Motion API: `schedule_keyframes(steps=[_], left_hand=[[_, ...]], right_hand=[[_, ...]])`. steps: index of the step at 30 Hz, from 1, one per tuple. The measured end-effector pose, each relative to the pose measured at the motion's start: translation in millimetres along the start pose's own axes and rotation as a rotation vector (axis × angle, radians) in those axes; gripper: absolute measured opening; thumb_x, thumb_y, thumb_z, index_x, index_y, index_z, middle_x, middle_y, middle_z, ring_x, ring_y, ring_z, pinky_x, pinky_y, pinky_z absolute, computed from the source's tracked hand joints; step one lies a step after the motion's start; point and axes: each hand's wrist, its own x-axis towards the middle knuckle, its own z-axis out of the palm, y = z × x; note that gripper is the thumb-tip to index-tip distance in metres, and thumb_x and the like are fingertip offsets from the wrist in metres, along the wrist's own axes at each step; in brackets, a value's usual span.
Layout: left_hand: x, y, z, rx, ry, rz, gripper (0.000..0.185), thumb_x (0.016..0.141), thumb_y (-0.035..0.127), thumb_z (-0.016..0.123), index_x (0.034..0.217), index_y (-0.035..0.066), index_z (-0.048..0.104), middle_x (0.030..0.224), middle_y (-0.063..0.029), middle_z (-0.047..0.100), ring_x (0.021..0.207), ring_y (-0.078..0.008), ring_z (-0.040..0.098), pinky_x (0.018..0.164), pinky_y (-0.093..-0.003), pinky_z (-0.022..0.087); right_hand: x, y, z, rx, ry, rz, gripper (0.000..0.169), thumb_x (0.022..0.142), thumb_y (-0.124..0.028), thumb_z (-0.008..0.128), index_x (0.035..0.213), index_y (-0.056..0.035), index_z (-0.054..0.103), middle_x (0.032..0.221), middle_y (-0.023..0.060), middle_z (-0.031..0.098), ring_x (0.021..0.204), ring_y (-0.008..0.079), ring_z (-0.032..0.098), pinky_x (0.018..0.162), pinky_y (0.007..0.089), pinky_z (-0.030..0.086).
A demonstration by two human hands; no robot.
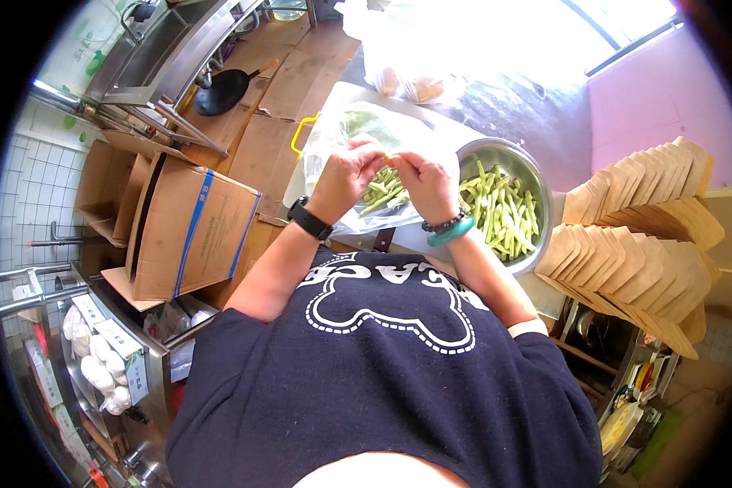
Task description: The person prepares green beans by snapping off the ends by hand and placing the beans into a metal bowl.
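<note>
My left hand [354,172], with a black watch at its wrist, and my right hand [427,185], with a beaded bracelet and a green bangle, meet at the fingertips. Both pinch a small green piece, apparently a green bean [388,158], mostly covered by the fingers. Below them, green beans [385,190] lie in an opened clear plastic bag [335,141] on a white cutting board [290,183]. To the right of my right hand stands a round steel bowl [546,213] holding many green beans [499,210]. A dark knife handle [384,239] shows at the board's near edge.
White bags [412,58] stand behind the board on the metal table [524,110]. Stacked brown paper containers [628,262] are at the right. On the left are a cardboard box [189,232], a wok [222,93] on the floor and a steel sink [152,58].
</note>
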Motion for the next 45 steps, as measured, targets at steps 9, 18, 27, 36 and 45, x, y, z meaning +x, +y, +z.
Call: schedule_keyframes(steps=[9,18,27,36,45], left_hand=[[12.1,-26.4,-48.4,-0.594,0.501,-0.092,0.011,0.089,0.013,0.052,0.09,0.003,0.056,0.08,-0.0044,0.059,0.061,-0.0073,0.052,0.059,-0.0197,0.044],[11.6,-14.3,-23.4,-1.173,0.357,-0.343,0.01,0.089,0.015,0.053,0.088,0.005,0.055,0.068,0.0002,0.052,0.052,-0.0055,0.042,0.05,-0.0176,0.036],[-5.4,-23.1,-16.8,-0.77,0.12,-0.519,0.009,0.087,0.013,0.056,0.084,0.005,0.055,0.066,0.0031,0.05,0.05,-0.0008,0.038,0.046,-0.016,0.031],[-10.3,-13.2,22.1,-0.514,-0.105,-0.305,0.023,0.084,0.02,0.062,0.097,0.0,0.06,0.078,-0.0027,0.064,0.065,-0.005,0.052,0.06,-0.0192,0.043],[1.8,14.3,14.1,0.042,-0.088,-0.19,0.021,0.083,0.024,0.057,0.091,0.005,0.063,0.052,-0.0156,0.052,0.048,-0.0286,0.054,0.049,-0.0353,0.042]], right_hand=[[-3.4,64.9,-5.4,-0.501,-0.309,-0.242,0.015,0.074,-0.007,0.057,0.082,-0.0094,0.069,0.069,0.0051,0.062,0.067,0.0171,0.06,0.062,0.028,0.046],[-22.4,83.1,82.0,-0.602,-0.734,-0.212,0.015,0.073,-0.011,0.051,0.079,-0.0071,0.064,0.083,0.0126,0.058,0.078,0.0296,0.061,0.068,0.0383,0.049],[-4.4,73.4,41.4,-0.304,-0.356,-0.262,0.012,0.079,-0.016,0.057,0.09,-0.0125,0.06,0.08,0.0086,0.059,0.07,0.0241,0.058,0.062,0.033,0.046],[18.9,16.3,-7.3,0.415,-0.207,0.182,0.017,0.084,-0.007,0.057,0.099,-0.0028,0.05,0.067,0.0009,0.054,0.056,0.0088,0.055,0.047,0.02,0.044],[22.1,-9.6,-39.9,-0.237,-0.246,-0.164,0.015,0.08,-0.014,0.06,0.076,-0.0005,0.054,0.062,0.0094,0.053,0.05,0.0164,0.052,0.049,0.0279,0.042]])
